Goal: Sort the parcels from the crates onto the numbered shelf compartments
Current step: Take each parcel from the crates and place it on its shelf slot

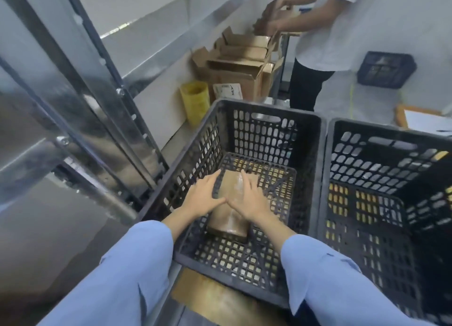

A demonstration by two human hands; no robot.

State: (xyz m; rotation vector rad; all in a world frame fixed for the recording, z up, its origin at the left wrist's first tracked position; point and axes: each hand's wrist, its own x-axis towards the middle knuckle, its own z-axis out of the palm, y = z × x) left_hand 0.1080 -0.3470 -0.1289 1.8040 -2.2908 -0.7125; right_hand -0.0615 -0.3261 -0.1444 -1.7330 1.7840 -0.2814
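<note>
A brown taped cardboard parcel [228, 219] lies on the floor of the left black plastic crate [195, 154]. Both my arms, in light blue sleeves, reach down into that crate. My left hand [204, 197] rests on the parcel's left side with the fingers spread along its edge. My right hand [247, 199] lies flat on the parcel's top right with the fingers apart. The parcel still rests on the crate bottom. A second black crate [367, 203] stands directly to the right and holds no parcel that I can see.
A metal shelf rack [80, 110] runs along the left. Open cardboard boxes [239, 64] and a yellow bin [195, 100] stand beyond the crates. Another person [322, 44] in a white shirt works at the back. A blue crate [386, 69] sits at the far right.
</note>
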